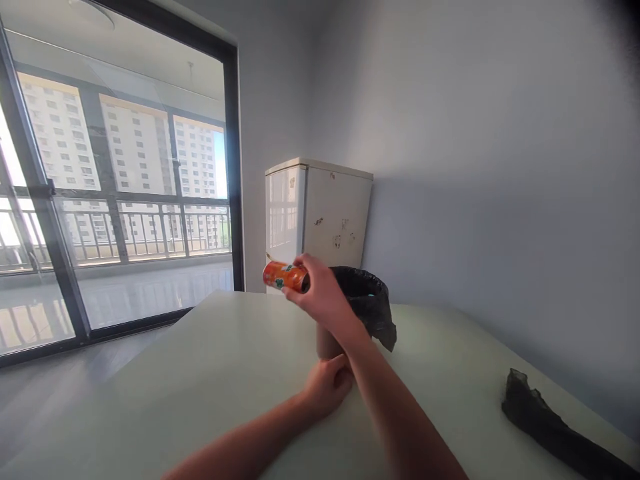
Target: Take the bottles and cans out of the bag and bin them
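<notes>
Can (281, 275) sideways left of bin (330, 343), right grip (324, 297) clasping 1 end; left grip (325, 387) curled before bin, hold unclear; liner (379, 313) overhanging, likely to anchor.

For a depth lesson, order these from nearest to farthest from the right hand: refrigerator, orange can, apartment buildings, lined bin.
1. Orange can: in the right hand.
2. Lined bin: immediately right.
3. Refrigerator: farther back.
4. Apartment buildings: outside, left.

Orange can (281, 275) with green-and-white markings
</notes>
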A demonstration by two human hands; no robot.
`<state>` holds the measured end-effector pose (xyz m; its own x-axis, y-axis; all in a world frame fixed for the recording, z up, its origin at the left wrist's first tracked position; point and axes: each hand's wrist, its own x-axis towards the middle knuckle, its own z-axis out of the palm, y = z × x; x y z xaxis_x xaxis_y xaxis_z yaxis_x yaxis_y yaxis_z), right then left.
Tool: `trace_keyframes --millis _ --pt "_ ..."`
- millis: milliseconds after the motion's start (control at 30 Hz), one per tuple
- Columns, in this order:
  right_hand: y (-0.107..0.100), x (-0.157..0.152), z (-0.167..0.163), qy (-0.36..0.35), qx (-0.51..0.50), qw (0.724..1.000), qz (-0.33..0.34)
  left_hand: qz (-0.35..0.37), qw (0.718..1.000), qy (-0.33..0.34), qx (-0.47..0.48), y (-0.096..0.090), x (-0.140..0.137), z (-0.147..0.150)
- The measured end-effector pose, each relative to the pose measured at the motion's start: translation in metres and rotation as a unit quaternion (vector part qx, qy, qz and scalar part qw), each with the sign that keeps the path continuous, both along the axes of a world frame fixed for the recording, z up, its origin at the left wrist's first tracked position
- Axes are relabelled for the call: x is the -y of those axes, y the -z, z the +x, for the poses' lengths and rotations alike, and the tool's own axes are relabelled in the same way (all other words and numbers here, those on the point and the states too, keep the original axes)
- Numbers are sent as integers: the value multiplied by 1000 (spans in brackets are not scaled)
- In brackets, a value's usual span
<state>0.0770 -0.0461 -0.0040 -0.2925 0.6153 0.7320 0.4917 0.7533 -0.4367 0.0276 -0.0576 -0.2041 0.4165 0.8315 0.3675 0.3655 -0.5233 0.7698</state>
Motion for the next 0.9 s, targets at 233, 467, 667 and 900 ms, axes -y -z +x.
trace_keyframes --millis 233,467,667,900 --pt "-42 10 125 253 -76 957 116 238 968 -73 25 -71 32 2" --pt "-7 -51 124 272 4 960 -67 275 900 -303 150 -201 -11 -15" --pt "8 -70 107 220 139 955 -140 9 940 -337 56 -186 -77 -28" --pt "-9 -58 137 200 137 957 -161 -127 968 -214 10 -167 -93 -42"
